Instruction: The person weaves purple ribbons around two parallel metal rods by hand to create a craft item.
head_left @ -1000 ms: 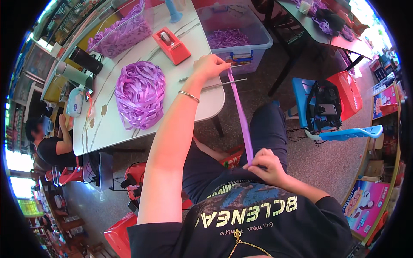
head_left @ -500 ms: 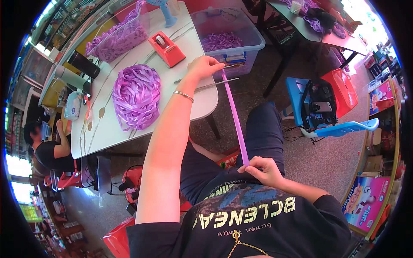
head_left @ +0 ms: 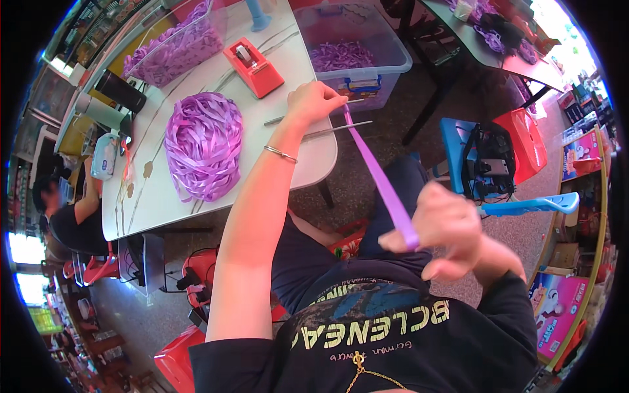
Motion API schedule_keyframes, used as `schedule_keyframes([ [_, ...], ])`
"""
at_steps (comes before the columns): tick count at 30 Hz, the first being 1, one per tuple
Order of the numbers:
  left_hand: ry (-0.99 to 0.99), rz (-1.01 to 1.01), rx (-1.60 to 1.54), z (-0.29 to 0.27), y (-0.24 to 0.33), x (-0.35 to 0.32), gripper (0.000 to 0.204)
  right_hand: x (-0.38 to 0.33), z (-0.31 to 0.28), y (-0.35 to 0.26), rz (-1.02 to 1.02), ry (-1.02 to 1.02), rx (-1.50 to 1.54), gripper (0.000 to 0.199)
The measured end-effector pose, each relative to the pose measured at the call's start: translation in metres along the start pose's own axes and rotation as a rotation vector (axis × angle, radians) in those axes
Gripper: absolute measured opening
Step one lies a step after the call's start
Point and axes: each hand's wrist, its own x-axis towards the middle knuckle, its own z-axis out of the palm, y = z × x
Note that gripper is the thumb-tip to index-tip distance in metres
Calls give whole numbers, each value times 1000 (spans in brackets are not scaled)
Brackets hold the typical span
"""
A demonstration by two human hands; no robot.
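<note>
Over the table's right edge, my left hand (head_left: 316,103) pinches one end of a purple ribbon (head_left: 380,173) beside two thin metal rods (head_left: 337,129). The rods jut out past the edge. From there the ribbon slants down, stretched straight, to my right hand (head_left: 449,229), raised in front of my right thigh. That hand is smeared by motion; the ribbon's near end meets its fingers, and their exact grip is blurred. A big heap of purple ribbon (head_left: 204,147) lies on the white table (head_left: 311,164), left of my left forearm.
A red tape dispenser (head_left: 255,69) and a clear bin of ribbon (head_left: 180,56) stand on the table. Beyond its right edge sits a larger clear tub (head_left: 386,69). At right, a blue chair (head_left: 452,147) carries a black bag (head_left: 491,157). Another person (head_left: 75,219) sits at far left.
My right hand has moved up and to the right from my lap, drawing the ribbon's near end with it. My left hand stays by the rods, shifted only slightly.
</note>
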Motion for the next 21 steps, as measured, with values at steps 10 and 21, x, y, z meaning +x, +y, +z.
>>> schedule_keyframes([
  [10,105,163,-53,7,-3,-2,21,166,-76,160,306,256,359,35],
  [21,192,207,-40,13,-1,0,15,67,7,383,1008,333,461,38],
])
